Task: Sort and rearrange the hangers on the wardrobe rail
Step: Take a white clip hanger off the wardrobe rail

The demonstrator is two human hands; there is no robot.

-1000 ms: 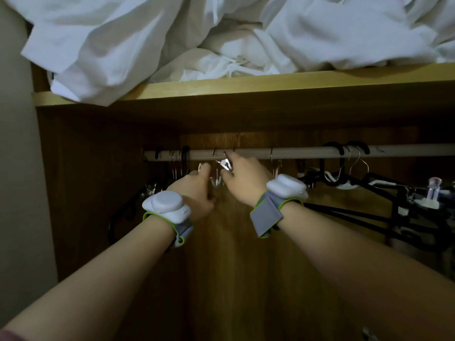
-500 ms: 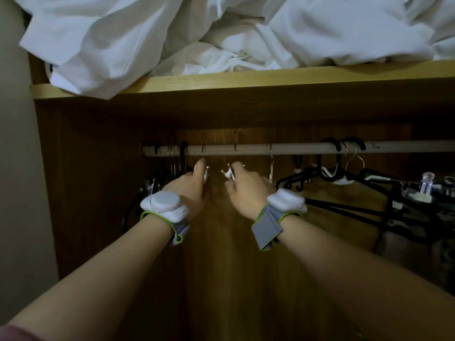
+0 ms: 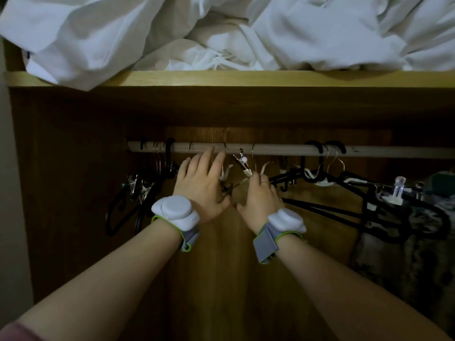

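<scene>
A pale wooden rail (image 3: 275, 150) runs across the wardrobe under the shelf. Thin metal hooks and small clip hangers hang at its middle. My left hand (image 3: 200, 183) reaches up with straight fingers, fingertips touching the rail beside a metal hook (image 3: 224, 145). My right hand (image 3: 261, 194) sits just below and to the right, fingers curled round the lower end of a metal clip hanger (image 3: 242, 163) that slants up towards the rail. Black plastic hangers (image 3: 138, 193) bunch at the rail's left end. More black hangers (image 3: 344, 185) lean across the right side.
White bedding (image 3: 221, 33) is piled on the wooden shelf (image 3: 246, 78) above and droops over its left front edge. The wardrobe's side wall (image 3: 61, 180) stands close on the left. A clear clip (image 3: 398, 189) and dark patterned fabric (image 3: 418, 242) fill the right.
My left hand has spread its fingers and risen to the rail. My right hand has shifted slightly right and down, and the clip hanger it grips now slants.
</scene>
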